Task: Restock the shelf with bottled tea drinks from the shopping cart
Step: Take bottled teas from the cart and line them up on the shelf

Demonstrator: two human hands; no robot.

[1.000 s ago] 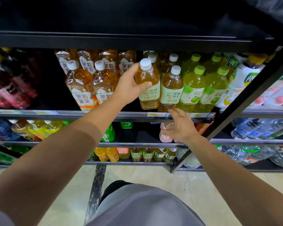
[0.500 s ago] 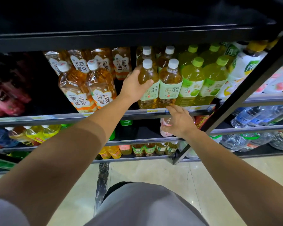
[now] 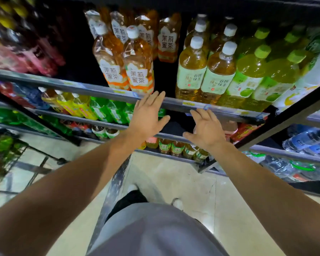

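Both forearms reach forward; the left hand point(image 3: 148, 115) and right hand point(image 3: 207, 129) are spread flat, fingers straight, holding nothing (before the metal shelf edge point(image 3: 220, 108)). Beyond, 2 clear plastic green-tea bottles point(image 3: 205, 71), white-capped, stand on the shelf.

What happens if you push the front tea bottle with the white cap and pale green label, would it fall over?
The tea bottle is tall and narrow, so a push near its cap would probably tip it. It looks full, so likely heavy for its size. The neighbour bottle stands close on one side and might stop it falling that way.
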